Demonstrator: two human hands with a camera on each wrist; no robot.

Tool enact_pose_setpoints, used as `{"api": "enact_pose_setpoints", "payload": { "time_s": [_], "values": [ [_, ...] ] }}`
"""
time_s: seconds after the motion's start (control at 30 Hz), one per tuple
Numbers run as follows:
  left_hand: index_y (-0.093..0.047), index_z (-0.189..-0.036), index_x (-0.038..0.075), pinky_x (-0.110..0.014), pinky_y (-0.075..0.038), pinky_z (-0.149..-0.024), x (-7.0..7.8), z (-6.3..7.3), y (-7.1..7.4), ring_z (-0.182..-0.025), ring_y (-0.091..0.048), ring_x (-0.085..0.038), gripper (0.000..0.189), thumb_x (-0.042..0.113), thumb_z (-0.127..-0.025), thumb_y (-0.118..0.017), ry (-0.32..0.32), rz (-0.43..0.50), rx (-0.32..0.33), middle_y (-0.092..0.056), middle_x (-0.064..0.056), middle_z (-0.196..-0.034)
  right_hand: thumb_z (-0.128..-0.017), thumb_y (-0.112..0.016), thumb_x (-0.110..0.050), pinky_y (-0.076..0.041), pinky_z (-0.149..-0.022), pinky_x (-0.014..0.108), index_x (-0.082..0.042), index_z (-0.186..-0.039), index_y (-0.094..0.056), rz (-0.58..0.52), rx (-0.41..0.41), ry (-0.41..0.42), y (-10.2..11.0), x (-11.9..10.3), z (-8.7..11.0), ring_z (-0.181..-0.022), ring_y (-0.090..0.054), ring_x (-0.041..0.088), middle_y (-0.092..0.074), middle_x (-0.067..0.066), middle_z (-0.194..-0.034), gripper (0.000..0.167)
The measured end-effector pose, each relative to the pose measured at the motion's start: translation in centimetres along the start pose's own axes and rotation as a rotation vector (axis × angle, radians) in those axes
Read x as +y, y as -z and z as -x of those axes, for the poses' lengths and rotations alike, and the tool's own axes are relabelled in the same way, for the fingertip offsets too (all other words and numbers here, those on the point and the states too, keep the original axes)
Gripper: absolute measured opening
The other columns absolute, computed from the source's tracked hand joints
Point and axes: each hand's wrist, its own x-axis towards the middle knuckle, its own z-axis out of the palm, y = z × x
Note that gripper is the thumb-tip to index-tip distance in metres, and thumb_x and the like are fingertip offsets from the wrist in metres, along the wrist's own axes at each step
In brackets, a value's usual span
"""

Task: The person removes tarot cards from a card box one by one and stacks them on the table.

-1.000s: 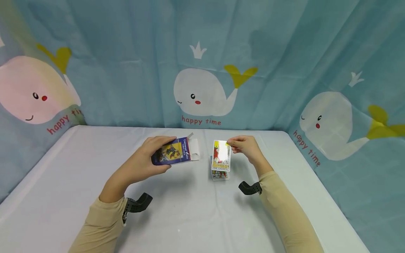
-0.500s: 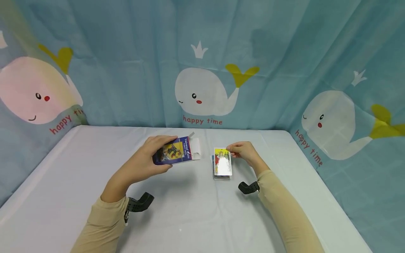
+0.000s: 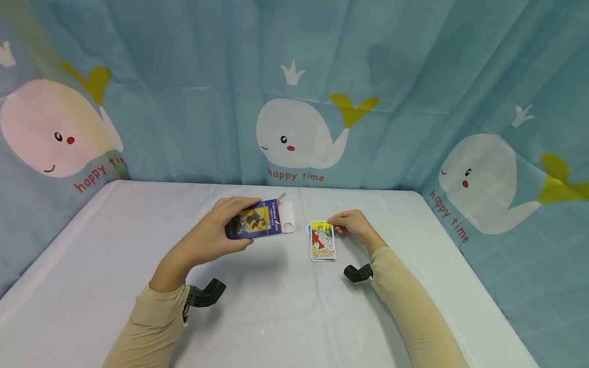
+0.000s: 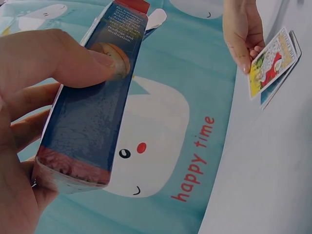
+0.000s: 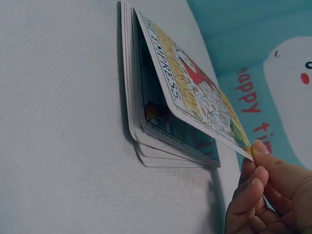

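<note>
In the head view my left hand (image 3: 209,230) grips a blue tarot card box (image 3: 254,221) with a yellow picture, its white end flap (image 3: 287,216) open toward the right. The left wrist view shows the thumb pressed on the narrow side of this box (image 4: 90,117). My right hand (image 3: 353,225) pinches the top right corner of a tarot card (image 3: 323,240) marked The Empress. Seen from the right wrist, this card (image 5: 195,92) tilts over a small stack of cards (image 5: 129,73) on the table, its far end close to the stack and its pinched end raised.
A white cloth covers the table (image 3: 262,306). Behind it hangs a blue curtain (image 3: 193,128) with printed whales, meeting the table's back edge and both sides. A black wrist mount (image 3: 204,294) sits on the left sleeve, another mount (image 3: 358,274) on the right.
My right hand has come down toward me with the Empress card, which now covers most of the stack. My left hand holds the box in nearly the same place.
</note>
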Motion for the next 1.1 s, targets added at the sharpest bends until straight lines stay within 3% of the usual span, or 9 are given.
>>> {"api": "enact_pose_setpoints", "payload": {
  "time_s": [0.37,0.73,1.1],
  "values": [
    [-0.048,-0.147,0.02,-0.04,-0.046,-0.087,0.0,0.0,-0.1,-0.116,-0.042,-0.022,0.073,0.011,-0.081,-0.078,-0.006,0.002,-0.005,-0.051,-0.006,-0.145,-0.092,-0.071,-0.019,-0.043,-0.06,0.02,0.0,-0.099,-0.075,0.179,0.054,0.026,-0.6,0.1,-0.2,-0.062,-0.051,0.006,-0.061,-0.005,-0.066,0.02],
    [-0.048,-0.147,0.019,-0.042,-0.047,-0.089,-0.1,-0.1,-0.3,-0.118,-0.042,-0.022,0.073,0.011,-0.081,-0.078,-0.009,0.001,-0.009,-0.051,-0.007,-0.146,-0.092,-0.071,-0.02,-0.043,-0.058,0.023,-0.003,-0.095,-0.077,0.264,0.068,0.061,-1.0,0.4,-0.7,-0.058,-0.051,0.009,-0.061,-0.003,-0.064,0.019],
    [-0.048,-0.147,0.019,-0.043,-0.046,-0.089,0.0,-0.2,-0.3,-0.118,-0.042,-0.023,0.073,0.011,-0.081,-0.078,-0.005,-0.003,-0.019,-0.05,-0.006,-0.146,-0.09,-0.073,-0.021,-0.043,-0.056,0.023,-0.003,-0.095,-0.077,0.289,0.063,0.031,-1.1,0.3,-1.0,-0.057,-0.05,0.009,-0.06,-0.003,-0.064,0.019]
  ]
}}
